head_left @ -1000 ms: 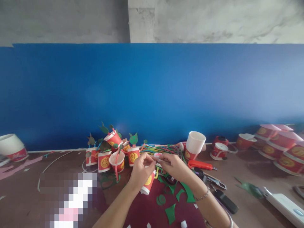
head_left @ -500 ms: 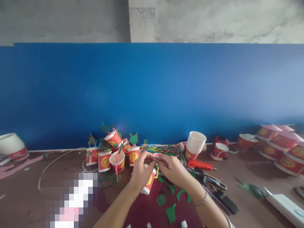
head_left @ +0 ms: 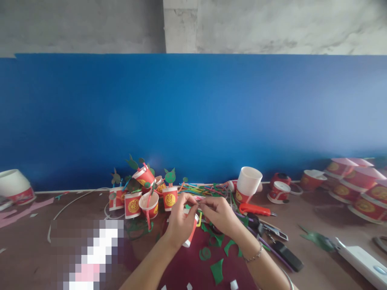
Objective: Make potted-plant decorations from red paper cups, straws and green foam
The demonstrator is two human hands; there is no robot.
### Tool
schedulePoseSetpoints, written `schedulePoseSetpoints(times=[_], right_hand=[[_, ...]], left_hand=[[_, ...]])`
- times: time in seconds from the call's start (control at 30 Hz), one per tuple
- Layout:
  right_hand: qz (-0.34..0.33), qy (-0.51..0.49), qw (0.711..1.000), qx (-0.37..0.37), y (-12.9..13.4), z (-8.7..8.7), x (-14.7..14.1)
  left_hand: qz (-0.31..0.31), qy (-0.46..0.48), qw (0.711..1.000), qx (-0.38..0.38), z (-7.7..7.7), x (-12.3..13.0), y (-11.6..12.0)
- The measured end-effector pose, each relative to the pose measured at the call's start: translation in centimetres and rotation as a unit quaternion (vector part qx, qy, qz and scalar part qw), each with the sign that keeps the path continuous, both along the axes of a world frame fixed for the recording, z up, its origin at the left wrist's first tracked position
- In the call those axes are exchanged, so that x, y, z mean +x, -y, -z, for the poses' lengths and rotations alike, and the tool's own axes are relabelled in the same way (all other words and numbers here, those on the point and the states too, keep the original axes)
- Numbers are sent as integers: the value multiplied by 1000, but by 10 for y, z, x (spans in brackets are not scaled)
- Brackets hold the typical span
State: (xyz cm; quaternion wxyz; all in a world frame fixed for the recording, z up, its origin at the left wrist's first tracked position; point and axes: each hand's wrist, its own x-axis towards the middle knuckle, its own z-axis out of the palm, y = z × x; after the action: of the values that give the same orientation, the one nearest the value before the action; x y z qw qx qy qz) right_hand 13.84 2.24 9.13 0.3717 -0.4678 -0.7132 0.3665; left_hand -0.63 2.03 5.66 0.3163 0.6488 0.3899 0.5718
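Observation:
My left hand (head_left: 184,219) and my right hand (head_left: 216,211) meet at their fingertips above the table, thumbs and forefingers pinched together. Whatever is between the fingertips is too small to make out. Behind my left hand a red and white paper cup (head_left: 188,241) lies tilted, mostly hidden by the palm. A yellow-green bent straw (head_left: 199,220) shows beside it, below the fingers. Several green paper scraps (head_left: 217,270) lie on the dark red mat (head_left: 181,270) just under my hands.
Decorated red paper cups (head_left: 133,205) stand at back left. Colourful straws (head_left: 199,188) lie behind my hands. Rightward are a stack of white cups (head_left: 249,181), a red utility knife (head_left: 255,209), a black key fob (head_left: 286,255) and a white box-like object (head_left: 361,259). A blue partition (head_left: 193,121) rises behind.
My left hand has shifted slightly and covers more of the tilted cup. Both hands stay pinched together at nearly the same spot.

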Motion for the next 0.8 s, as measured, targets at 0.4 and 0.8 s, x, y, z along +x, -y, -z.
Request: schedulePoseSetpoints(times=[0.4, 0.8], right_hand=[[66, -26, 997, -42, -7, 5, -5], [170, 232, 955, 64, -28, 27, 16]], left_hand=[[37, 263, 963, -38, -13, 6, 4], [19, 353, 899, -261, -13, -3, -10]])
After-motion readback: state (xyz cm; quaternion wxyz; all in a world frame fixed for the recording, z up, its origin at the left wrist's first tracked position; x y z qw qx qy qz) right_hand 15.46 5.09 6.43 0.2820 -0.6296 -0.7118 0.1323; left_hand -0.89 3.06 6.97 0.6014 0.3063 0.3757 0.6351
